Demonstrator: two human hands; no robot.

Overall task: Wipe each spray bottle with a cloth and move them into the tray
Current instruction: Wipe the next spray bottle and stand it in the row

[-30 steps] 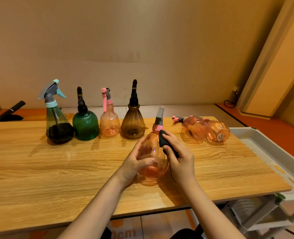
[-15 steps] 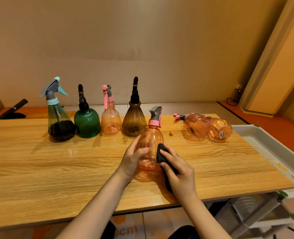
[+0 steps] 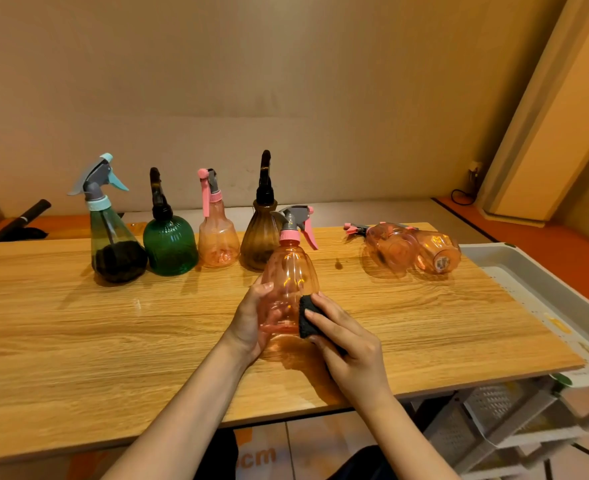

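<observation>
The left hand [image 3: 251, 320] grips the near orange bottle [image 3: 289, 271]; the right hand [image 3: 348, 344] pinches a black cloth [image 3: 307, 320] against its right side.

The left hand [image 3: 251, 318] grips the lower body of an upright pink bottle [image 3: 291, 271] on the wooden table [image 3: 78, 334]. The right hand [image 3: 348, 344] presses a black cloth [image 3: 308, 317] against the bottle's lower right side. Behind stand four bottles in a row: a teal-capped one [image 3: 113, 237], a green one [image 3: 169, 245], a small pink one [image 3: 217, 237], a brown one [image 3: 260, 237]. Two pink bottles [image 3: 410, 249] lie on their sides near the table's right end. A white tray [image 3: 528, 271] sits just beside that edge.
</observation>
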